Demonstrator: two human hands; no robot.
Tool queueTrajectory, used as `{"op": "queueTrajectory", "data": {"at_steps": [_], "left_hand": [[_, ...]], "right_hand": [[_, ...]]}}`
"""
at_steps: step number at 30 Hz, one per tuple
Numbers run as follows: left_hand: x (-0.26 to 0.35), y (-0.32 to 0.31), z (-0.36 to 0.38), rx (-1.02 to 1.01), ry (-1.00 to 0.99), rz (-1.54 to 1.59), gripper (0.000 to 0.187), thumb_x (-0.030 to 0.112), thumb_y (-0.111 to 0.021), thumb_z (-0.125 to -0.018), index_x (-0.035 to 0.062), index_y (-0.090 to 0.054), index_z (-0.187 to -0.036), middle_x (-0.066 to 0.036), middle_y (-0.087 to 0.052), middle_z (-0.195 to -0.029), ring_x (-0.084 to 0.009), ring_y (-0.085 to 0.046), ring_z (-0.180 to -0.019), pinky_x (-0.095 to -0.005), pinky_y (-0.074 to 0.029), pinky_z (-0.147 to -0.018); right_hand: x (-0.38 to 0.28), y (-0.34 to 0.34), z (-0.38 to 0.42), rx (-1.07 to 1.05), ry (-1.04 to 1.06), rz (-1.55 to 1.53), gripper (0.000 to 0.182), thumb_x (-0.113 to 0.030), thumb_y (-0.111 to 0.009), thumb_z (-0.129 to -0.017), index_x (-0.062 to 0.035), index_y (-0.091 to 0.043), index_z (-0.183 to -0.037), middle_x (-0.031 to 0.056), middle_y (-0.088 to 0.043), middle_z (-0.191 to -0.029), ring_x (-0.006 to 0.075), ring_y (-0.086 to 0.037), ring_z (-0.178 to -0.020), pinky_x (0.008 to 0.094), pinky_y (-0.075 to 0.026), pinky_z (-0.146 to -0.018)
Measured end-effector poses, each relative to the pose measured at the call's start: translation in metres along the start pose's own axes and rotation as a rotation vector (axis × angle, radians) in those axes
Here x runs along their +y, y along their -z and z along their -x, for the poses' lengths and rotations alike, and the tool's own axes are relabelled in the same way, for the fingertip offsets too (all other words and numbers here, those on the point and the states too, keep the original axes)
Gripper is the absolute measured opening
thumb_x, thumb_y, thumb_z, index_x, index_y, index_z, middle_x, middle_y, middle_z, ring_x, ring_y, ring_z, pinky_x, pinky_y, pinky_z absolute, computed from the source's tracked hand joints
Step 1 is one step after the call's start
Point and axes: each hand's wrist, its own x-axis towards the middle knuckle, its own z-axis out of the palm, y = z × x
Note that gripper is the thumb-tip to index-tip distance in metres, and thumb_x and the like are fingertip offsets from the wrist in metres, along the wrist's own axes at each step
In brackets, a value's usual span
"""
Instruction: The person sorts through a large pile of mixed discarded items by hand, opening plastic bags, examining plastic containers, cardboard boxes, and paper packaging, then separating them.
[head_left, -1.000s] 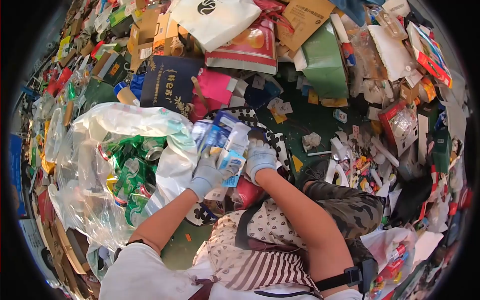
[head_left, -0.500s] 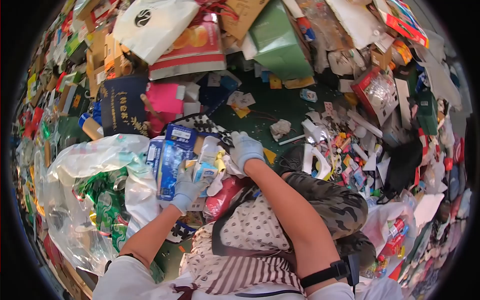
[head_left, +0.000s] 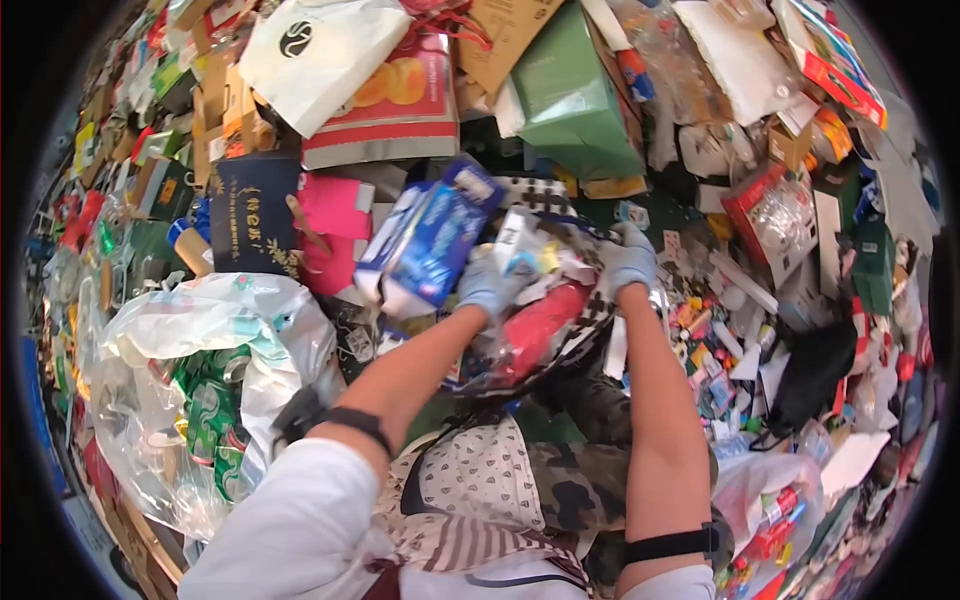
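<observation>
Gloved left hand (head_left: 487, 285) clenched on blue cartons (head_left: 428, 238) and small packs; right hand (head_left: 628, 262) grips the rim of the black-and-white patterned bag (head_left: 560, 330), raised above the littered floor (head_left: 600, 215). Risk: overfull bundle probably slips, scattering cartons beside the clear sack of cans (head_left: 215, 390).

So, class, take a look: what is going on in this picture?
A person in grey gloves sits amid a floor of mixed waste. The left hand grips a bundle of flattened blue and white cartons, lifted in front of the body. The right hand holds the edge of a black-and-white patterned bag stuffed with packaging. A clear plastic bag holding green cans lies on the person's left side.
</observation>
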Motion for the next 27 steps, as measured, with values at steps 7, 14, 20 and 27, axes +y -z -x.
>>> {"op": "queueTrajectory", "data": {"at_steps": [7, 14, 20, 27], "left_hand": [[0.032, 0.009, 0.028, 0.052, -0.071, -0.166, 0.087, 0.054, -0.066, -0.064, 0.0036, -0.037, -0.129, -0.026, -0.021, -0.139, -0.0395, -0.031, -0.124, -0.0455, -0.032, -0.098], [0.041, 0.143, 0.075, -0.248, -0.296, -0.19, 0.048, 0.042, -0.062, -0.072, 0.0145, -0.057, -0.111, -0.02, -0.061, -0.098, -0.0338, -0.06, -0.089, -0.0413, -0.046, -0.079], [0.005, 0.212, -0.015, 0.59, -0.375, -0.211, 0.064, 0.056, -0.064, -0.067, 0.0071, -0.06, -0.107, -0.013, -0.063, -0.095, -0.0265, -0.06, -0.093, -0.0355, -0.046, -0.08], [-0.012, 0.158, 0.009, -0.1, -0.198, -0.055, 0.088, 0.053, -0.068, -0.063, -0.0014, -0.038, -0.125, -0.021, -0.053, -0.113, -0.0347, -0.051, -0.106, -0.0386, -0.042, -0.088]], "right_hand": [[-0.018, 0.04, 0.029, -0.23, 0.017, 0.236, 0.035, -0.024, -0.061, -0.075, -0.0128, -0.054, -0.108, 0.0136, -0.056, -0.109, 0.031, -0.054, -0.102, 0.0386, -0.044, -0.085], [0.052, 0.003, 0.049, 0.0, 0.227, -0.147, 0.031, -0.005, -0.06, -0.076, -0.004, -0.055, -0.107, 0.0135, -0.057, -0.105, 0.0268, -0.056, -0.096, 0.0328, -0.044, -0.084], [0.027, 0.03, 0.063, -0.058, 0.197, 0.104, 0.031, -0.01, -0.061, -0.076, -0.0064, -0.055, -0.106, 0.0145, -0.057, -0.105, 0.0301, -0.053, -0.1, 0.0363, -0.043, -0.084], [0.028, 0.031, 0.068, -0.071, 0.135, -0.03, 0.033, -0.011, -0.061, -0.078, -0.0051, -0.055, -0.11, 0.0162, -0.058, -0.1, 0.0318, -0.054, -0.096, 0.0375, -0.042, -0.084]]}}
